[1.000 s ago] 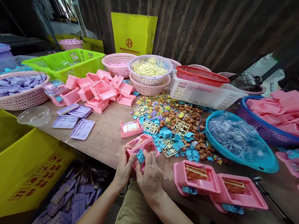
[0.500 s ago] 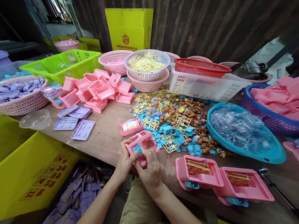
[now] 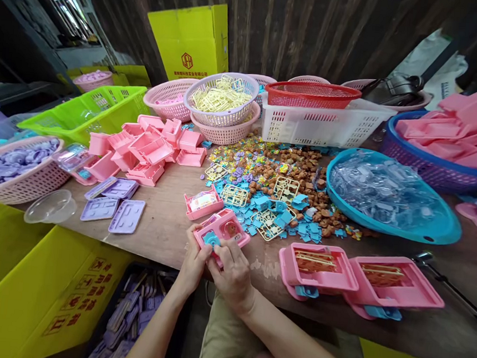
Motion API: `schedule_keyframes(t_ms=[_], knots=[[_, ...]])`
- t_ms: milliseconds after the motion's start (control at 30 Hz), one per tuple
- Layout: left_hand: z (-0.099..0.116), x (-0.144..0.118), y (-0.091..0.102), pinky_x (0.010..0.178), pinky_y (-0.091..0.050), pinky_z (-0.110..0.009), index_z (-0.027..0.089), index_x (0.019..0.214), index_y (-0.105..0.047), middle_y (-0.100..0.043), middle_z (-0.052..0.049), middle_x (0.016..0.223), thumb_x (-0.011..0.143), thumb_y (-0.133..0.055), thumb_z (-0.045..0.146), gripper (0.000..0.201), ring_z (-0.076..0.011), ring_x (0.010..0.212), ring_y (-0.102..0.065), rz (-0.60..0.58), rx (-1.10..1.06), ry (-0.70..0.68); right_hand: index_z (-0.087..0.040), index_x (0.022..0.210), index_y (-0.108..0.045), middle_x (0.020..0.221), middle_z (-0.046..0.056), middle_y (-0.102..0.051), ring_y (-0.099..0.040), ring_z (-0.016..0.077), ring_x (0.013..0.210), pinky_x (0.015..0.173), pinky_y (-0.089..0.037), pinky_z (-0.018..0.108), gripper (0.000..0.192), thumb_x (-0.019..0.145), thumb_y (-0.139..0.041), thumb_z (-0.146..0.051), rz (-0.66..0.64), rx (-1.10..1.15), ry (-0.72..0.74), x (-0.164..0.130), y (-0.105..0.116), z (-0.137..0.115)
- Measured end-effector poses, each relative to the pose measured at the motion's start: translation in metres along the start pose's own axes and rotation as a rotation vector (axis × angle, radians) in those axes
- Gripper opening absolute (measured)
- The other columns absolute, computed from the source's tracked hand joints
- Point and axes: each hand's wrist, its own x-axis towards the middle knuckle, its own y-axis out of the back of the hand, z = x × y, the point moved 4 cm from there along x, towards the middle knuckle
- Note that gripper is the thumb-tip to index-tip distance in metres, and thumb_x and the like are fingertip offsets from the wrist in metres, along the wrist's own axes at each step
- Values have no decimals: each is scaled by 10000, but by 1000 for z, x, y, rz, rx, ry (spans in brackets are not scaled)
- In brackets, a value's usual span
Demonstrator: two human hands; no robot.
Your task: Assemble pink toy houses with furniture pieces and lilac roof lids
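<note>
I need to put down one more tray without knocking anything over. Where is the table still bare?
Bare wood shows between the purple lids and the small pink tray, and along the near edge right of the filled pink trays. The middle is crowded with loose small parts, and baskets line the back. Both hands hold a pink box.

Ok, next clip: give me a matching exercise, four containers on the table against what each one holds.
Containers:
1. blue tub
2. lilac basket
3. pink basket
4. pink tray held in the left hand and right hand

Contents:
A. purple plastic pieces
B. a small blue piece
C. clear plastic parts
D. pale yellow frames

Pairs: 1-C, 2-D, 3-A, 4-B
</note>
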Motion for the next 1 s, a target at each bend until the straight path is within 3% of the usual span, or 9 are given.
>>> schedule_keyframes(t_ms=[267, 467, 667, 1000], knots=[[7, -1, -2, 937, -377, -380, 219, 1222, -246, -513, -71, 1164, 765, -551, 465, 601, -222, 1040, -525, -139, 43, -70, -190, 852, -547, 773, 65, -610, -597, 176, 725, 672, -544, 301, 52, 854, -500, -169, 28, 11, 35, -4, 1, 3], [10, 0, -2, 946, -375, -380, 217, 1208, -244, -477, -79, 1183, 759, -552, 478, 603, -217, 1033, -519, -124, 3, -53, -207, 785, -547, 734, 43, -601, -568, 158, 682, 633, -521, 279, 98, 849, -487, -164, 19, -5, 49, -1, -2, 4], [5, 0, -2, 911, -400, -369, 216, 1214, -262, -535, -49, 1070, 761, -558, 469, 598, -214, 985, -539, -93, -44, -25, -212, 653, -500, 632, 27, -550, -501, 170, 609, 568, -437, 290, 189, 832, -507, -150, -1, -75, 0, 2, -2, 1], [9, 0, -2, 941, -388, -392, 221, 1228, -264, -524, -62, 1107, 811, -528, 428, 535, -218, 1025, -525, -141, -84, -45, -210, 687, -530, 654, 17, -554, -521, 161, 638, 604, -434, 283, 176, 852, -475, -179, -78, -14, -34, 8, 4, 1]])
